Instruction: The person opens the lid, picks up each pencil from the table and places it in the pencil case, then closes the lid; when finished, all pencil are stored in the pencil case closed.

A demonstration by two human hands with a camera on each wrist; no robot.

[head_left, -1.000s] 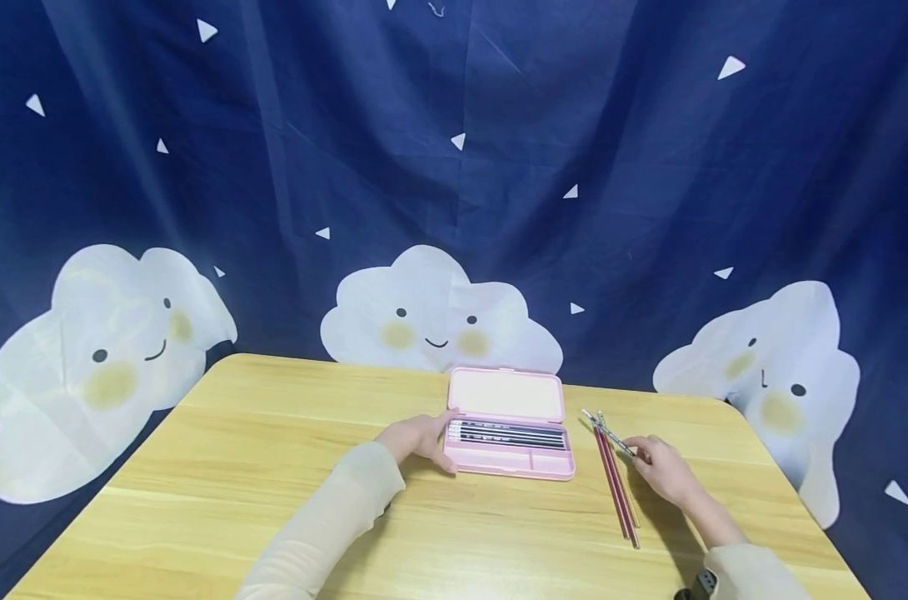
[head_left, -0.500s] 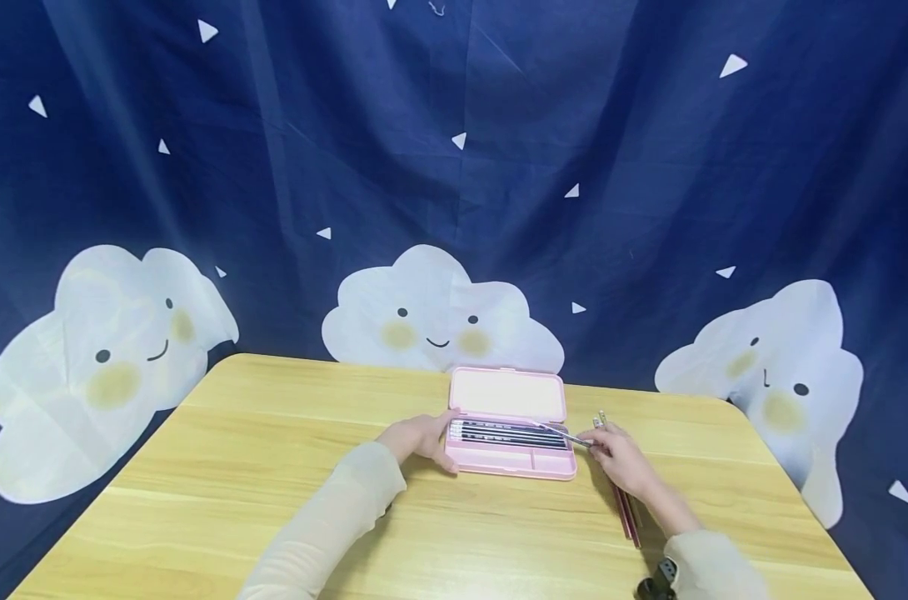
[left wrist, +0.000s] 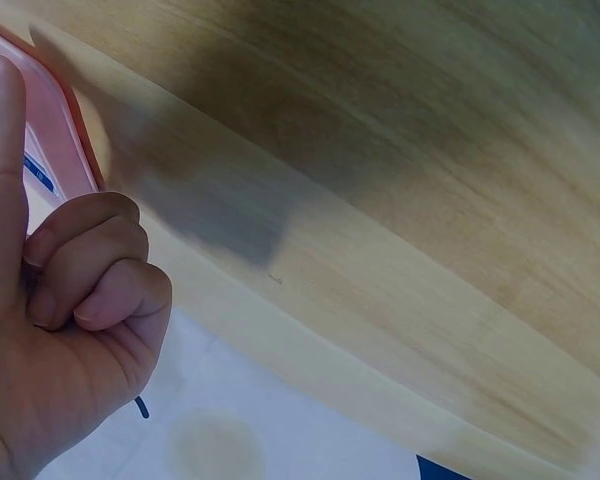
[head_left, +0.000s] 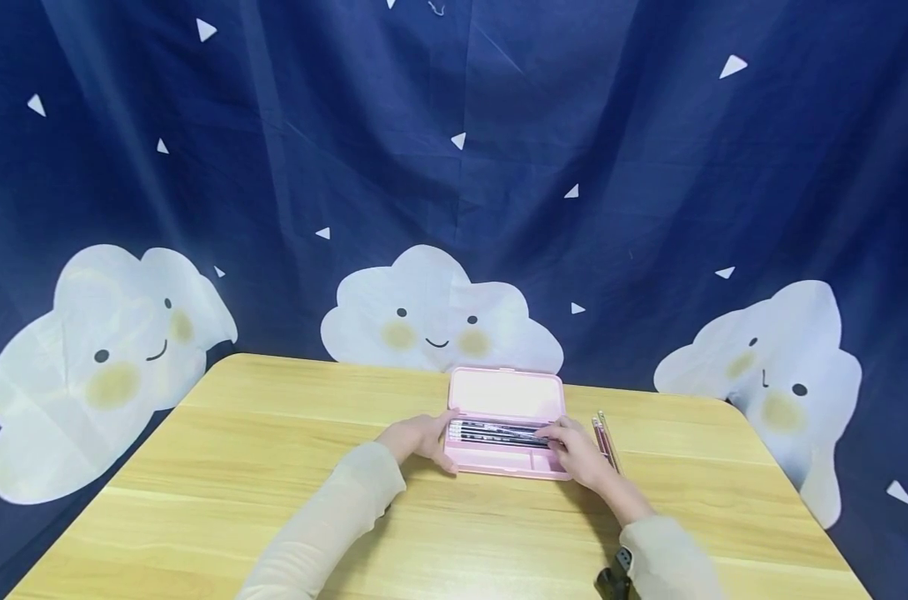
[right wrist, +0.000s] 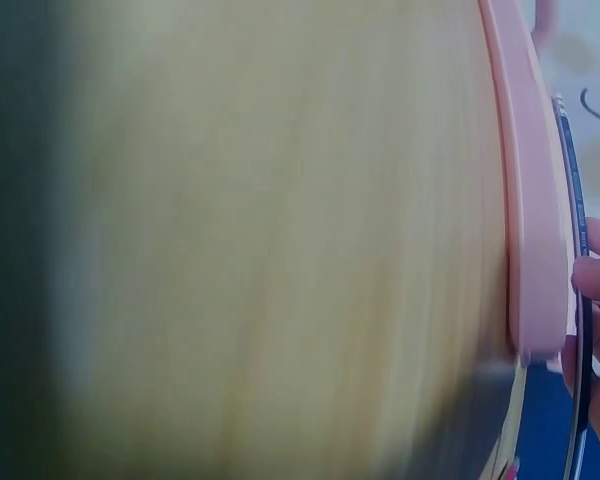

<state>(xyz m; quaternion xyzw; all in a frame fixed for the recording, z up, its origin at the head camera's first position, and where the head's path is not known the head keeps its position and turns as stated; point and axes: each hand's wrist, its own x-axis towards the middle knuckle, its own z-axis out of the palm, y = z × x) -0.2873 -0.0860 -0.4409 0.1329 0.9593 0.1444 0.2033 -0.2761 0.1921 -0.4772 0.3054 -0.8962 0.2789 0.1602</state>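
A pink pencil case (head_left: 491,468) lies with its lid raised at the back of the table. Several dark pencils (head_left: 487,433) fill its rear compartment, their pale ends to the left. My left hand (head_left: 422,438) holds the case by its left end; in the left wrist view one finger stretches along the case and the others curl. Over the right part of the case, my right hand (head_left: 581,457) pinches a dark pencil (right wrist: 573,185), seen beside the case's pink wall in the right wrist view. The pencil's far tip lies above the stored pencils.
Red and light-coloured pencils (head_left: 606,442) lie on the wooden table (head_left: 199,492) right of the case, partly hidden by my right arm. The front compartment has a small divider (head_left: 531,461). A dark blue curtain (head_left: 394,167) with cloud prints hangs behind the table.
My right hand has lifted a pencil off the loose ones on the right and carried it leftward over the case. My left hand has stayed at the case's left end.
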